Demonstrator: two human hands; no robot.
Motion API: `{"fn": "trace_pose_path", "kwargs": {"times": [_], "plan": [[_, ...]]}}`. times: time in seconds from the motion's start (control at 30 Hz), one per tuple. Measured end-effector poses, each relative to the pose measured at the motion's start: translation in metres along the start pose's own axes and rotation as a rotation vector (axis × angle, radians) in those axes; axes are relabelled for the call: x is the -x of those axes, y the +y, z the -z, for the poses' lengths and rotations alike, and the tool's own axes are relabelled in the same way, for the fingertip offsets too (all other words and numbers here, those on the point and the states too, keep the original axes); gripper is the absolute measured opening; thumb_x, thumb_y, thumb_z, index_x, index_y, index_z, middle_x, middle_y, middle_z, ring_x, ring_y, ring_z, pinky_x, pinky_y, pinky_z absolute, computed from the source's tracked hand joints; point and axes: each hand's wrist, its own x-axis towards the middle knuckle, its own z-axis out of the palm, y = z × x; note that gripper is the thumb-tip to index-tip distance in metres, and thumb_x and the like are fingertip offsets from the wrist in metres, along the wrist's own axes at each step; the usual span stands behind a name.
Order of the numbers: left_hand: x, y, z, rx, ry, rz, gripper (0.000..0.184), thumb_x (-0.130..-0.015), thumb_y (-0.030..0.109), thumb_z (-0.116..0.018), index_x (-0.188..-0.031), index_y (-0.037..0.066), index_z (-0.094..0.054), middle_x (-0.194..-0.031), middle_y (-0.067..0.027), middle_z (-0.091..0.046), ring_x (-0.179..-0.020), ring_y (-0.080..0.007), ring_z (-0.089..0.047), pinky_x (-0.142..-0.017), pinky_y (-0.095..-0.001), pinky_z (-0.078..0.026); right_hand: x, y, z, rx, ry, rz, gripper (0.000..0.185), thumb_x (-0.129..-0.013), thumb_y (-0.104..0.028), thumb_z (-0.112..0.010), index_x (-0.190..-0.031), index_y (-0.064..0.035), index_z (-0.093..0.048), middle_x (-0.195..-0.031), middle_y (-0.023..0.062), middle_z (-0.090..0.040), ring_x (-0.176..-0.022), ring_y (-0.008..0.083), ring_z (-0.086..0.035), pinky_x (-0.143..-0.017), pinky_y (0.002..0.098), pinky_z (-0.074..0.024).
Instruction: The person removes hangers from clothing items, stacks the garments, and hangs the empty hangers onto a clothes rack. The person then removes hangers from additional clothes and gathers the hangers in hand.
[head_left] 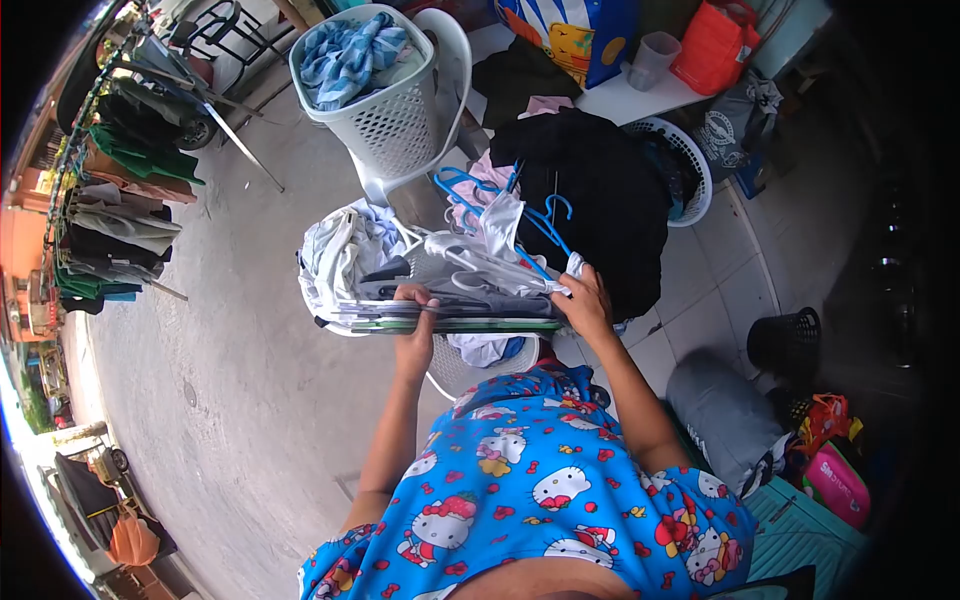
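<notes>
My left hand (414, 322) is closed around the near side of a flat bundle of hangers (490, 322) in white, grey and green. At the bundle's right end, my right hand (588, 302) has its fingers closed on a bit of white garment (503, 222) and the hangers there. Blue hangers (545, 225) stick up just beyond my right hand. Past them lies a heap of black clothing (595, 170). White clothes (345, 245) are piled left of the bundle. Below it, a white basket (455, 375) with clothes is partly hidden.
A white laundry basket (385, 130) with blue cloth sits on a white chair (450, 60). Another round basket (690, 150) stands at the right, and a black bin (785, 342) nearer. A grey bag (720, 415) lies beside me. Clothes hang on a rack (120, 230) at left.
</notes>
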Motion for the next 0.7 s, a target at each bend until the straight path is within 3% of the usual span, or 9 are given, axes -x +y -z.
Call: {"fn": "trace_pose_path", "kwargs": {"times": [0.07, 0.2, 0.33, 0.37, 0.43, 0.47, 0.57, 0.6, 0.7], "plan": [[-0.001, 0.005, 0.01, -0.082, -0.102, -0.034, 0.018, -0.078, 0.002, -0.058, -0.08, 0.006, -0.041, -0.085, -0.0052, -0.045, -0.082, -0.0146, -0.045, -0.079, -0.0266, -0.035, -0.003, -0.008, -0.001, 0.007, -0.038, 0.002, 0.026, -0.07, -0.029, -0.062, -0.087, -0.0097, -0.064, -0.096, 0.0148, -0.05, -0.095, 0.0324, -0.049, -0.079, 0.0427, -0.0422], [0.003, 0.009, 0.022, -0.483, -0.247, -0.22, 0.02, -0.065, -0.005, -0.055, -0.079, 0.006, -0.045, -0.082, -0.0107, -0.05, -0.08, -0.0277, -0.051, -0.076, -0.0383, -0.039, -0.002, -0.021, -0.006, -0.087, -0.106, 0.057, 0.026, -0.07, -0.029, -0.062, -0.087, -0.0091, -0.064, -0.098, 0.0149, -0.05, -0.097, 0.032, -0.05, -0.077, 0.0422, -0.0434], [0.023, 0.007, 0.023, -0.56, 0.037, -0.274, 0.014, -0.07, -0.002, -0.055, -0.077, 0.004, -0.045, -0.094, -0.0119, -0.05, -0.084, -0.0256, -0.052, -0.076, -0.0364, -0.04, 0.008, -0.039, -0.005, -0.114, -0.111, 0.165, 0.026, -0.069, -0.029, -0.063, -0.086, -0.0085, -0.064, -0.098, 0.0148, -0.049, -0.095, 0.0317, -0.05, -0.076, 0.0425, -0.0433], [0.026, 0.009, 0.023, -0.407, 0.108, -0.227, 0.013, -0.073, 0.001, -0.058, -0.076, 0.003, -0.045, -0.102, -0.0117, -0.048, -0.086, -0.0225, -0.052, -0.079, -0.0343, -0.041, 0.011, -0.044, -0.005, -0.121, -0.12, 0.193, 0.027, -0.067, -0.025, -0.066, -0.086, -0.0055, -0.064, -0.093, 0.0143, -0.048, -0.091, 0.0313, -0.049, -0.077, 0.0397, -0.042], [0.03, 0.013, 0.029, -0.436, 0.18, -0.212, 0.015, -0.077, 0.005, -0.061, -0.075, 0.004, -0.045, -0.109, -0.0123, -0.046, -0.09, -0.0207, -0.051, -0.083, -0.0325, -0.04, 0.018, -0.056, -0.002, -0.089, -0.075, 0.252, 0.024, -0.067, -0.023, -0.067, -0.084, -0.0058, -0.063, -0.094, 0.0147, -0.047, -0.09, 0.0314, -0.049, -0.077, 0.0401, -0.0417], [0.032, 0.0, 0.035, -0.356, 0.169, -0.238, 0.016, -0.08, 0.007, -0.06, -0.081, 0.005, -0.044, -0.108, -0.0127, -0.049, -0.092, -0.0199, -0.051, -0.086, -0.0312, -0.039, 0.02, -0.061, -0.001, -0.081, -0.071, 0.264, 0.024, -0.067, -0.022, -0.066, -0.084, -0.006, -0.063, -0.095, 0.0146, -0.047, -0.09, 0.0313, -0.049, -0.077, 0.0401, -0.0416], [0.043, 0.013, 0.035, 0.011, 0.16, -0.004, 0.017, -0.083, 0.005, -0.056, -0.087, 0.007, -0.04, -0.103, -0.0114, -0.052, -0.094, -0.0179, -0.05, -0.086, -0.0305, -0.038, 0.022, -0.071, 0.001, -0.047, -0.065, 0.318, 0.023, -0.067, -0.023, -0.067, -0.083, -0.0064, -0.063, -0.096, 0.0142, -0.046, -0.091, 0.0311, -0.049, -0.077, 0.0401, -0.0414], [0.044, 0.012, 0.039, -0.059, 0.146, -0.041, 0.019, -0.084, 0.002, -0.055, -0.09, 0.007, -0.037, -0.096, -0.0093, -0.054, -0.092, -0.0162, -0.05, -0.086, -0.0297, -0.038, 0.023, -0.073, 0.001, -0.03, -0.065, 0.346, 0.023, -0.067, -0.024, -0.067, -0.081, -0.0065, -0.063, -0.096, 0.0141, -0.046, -0.091, 0.0311, -0.048, -0.077, 0.04, -0.0413], [0.045, 0.016, 0.04, 0.121, 0.203, 0.056, 0.02, -0.084, 0.001, -0.055, -0.088, 0.007, -0.036, -0.094, -0.0092, -0.053, -0.09, -0.0156, -0.051, -0.085, -0.0287, -0.039, 0.018, -0.078, 0.011, -0.036, -0.128, 0.414, 0.024, -0.07, -0.028, -0.067, -0.084, -0.0085, -0.063, -0.094, 0.0125, -0.048, -0.092, 0.0298, -0.049, -0.076, 0.0401, -0.0415]]}}
